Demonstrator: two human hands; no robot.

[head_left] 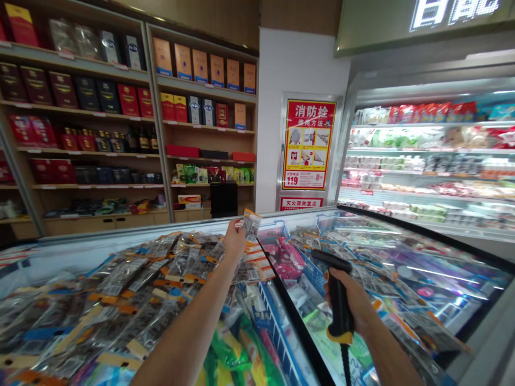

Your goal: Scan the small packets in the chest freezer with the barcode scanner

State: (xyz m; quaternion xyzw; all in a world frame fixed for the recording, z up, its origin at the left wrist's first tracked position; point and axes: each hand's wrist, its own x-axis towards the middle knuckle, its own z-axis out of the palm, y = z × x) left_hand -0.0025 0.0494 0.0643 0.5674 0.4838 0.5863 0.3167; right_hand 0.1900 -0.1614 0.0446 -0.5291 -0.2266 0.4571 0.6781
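a: what is clamped in the left grip?

b: one small orange-edged packet, pinched between thumb and fingers at the far end of that grip. whether its lower edge touches the pieces beneath is hard to tell, as they overlap in this view.

a: and the right grip?

b: fingers wrapped about the handle of a black-and-yellow scanner; a cord hangs below that grip.

a: how far along does the work appear?

b: by judgement, partway through one piece: the packet is in hand, but the scanner stands well apart from it, the two not yet together.

a: what is left?

b: seemingly much. a large heap of similar packets spreads left of and below the left grip, none visibly marked as finished. between the grips runs a black bar, with a blue wire basket on the left grip's side.
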